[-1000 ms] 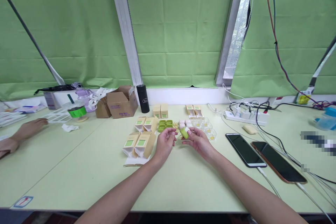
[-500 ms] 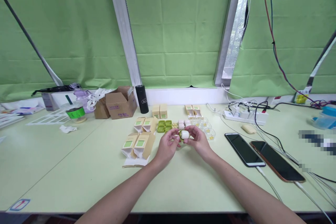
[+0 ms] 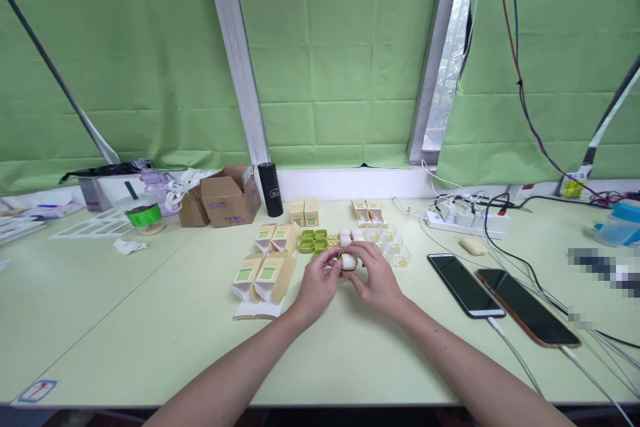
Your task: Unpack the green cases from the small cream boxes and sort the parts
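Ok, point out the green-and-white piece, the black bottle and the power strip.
Green-and-white piece (image 3: 349,261): head view, white part.
Black bottle (image 3: 271,191): head view, middle of its side.
Power strip (image 3: 465,229): head view, front side.

Eight cream cartons (image 3: 276,275), two phones (image 3: 466,285)

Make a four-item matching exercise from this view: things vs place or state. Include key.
1. small rounded white-and-green piece
2. black cylindrical bottle
3. long white power strip
4. crumpled white tissue

A. has plugs in it
B. near green-banded clear cup
C. between left hand and right hand
D. right of brown cardboard box

Key: 1-C, 2-D, 3-A, 4-B
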A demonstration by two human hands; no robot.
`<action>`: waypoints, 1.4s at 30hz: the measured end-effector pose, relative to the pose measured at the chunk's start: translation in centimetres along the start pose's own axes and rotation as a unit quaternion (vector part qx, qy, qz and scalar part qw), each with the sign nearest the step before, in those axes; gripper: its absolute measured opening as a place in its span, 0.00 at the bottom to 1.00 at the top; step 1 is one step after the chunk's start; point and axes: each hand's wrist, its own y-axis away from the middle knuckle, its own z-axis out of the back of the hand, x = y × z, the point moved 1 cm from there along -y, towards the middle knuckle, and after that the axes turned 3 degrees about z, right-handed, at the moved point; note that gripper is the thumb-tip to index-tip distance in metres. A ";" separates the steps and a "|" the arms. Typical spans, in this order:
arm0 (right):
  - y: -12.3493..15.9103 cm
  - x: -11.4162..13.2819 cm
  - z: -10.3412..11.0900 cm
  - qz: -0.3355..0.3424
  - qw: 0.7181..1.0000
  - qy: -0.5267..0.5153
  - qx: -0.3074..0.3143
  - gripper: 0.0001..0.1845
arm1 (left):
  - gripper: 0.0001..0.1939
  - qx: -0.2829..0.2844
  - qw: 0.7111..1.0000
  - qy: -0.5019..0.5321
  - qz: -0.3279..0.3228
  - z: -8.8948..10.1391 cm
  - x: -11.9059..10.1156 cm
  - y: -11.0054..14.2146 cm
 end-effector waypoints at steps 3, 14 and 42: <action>0.1 0.1 0.1 0.029 0.997 0.063 0.017 0.22 | 0.16 -0.001 0.999 -0.041 -0.020 0.1 0.2 0.2; 0.1 -0.3 -0.3 0.053 0.989 0.116 0.074 0.18 | 0.14 -0.022 0.997 -0.079 -0.013 0.4 0.7 -0.2; -0.7 -0.8 -0.3 -0.176 0.957 -0.230 -0.016 0.18 | 0.23 0.017 0.988 -0.148 -0.050 1.6 0.2 -0.4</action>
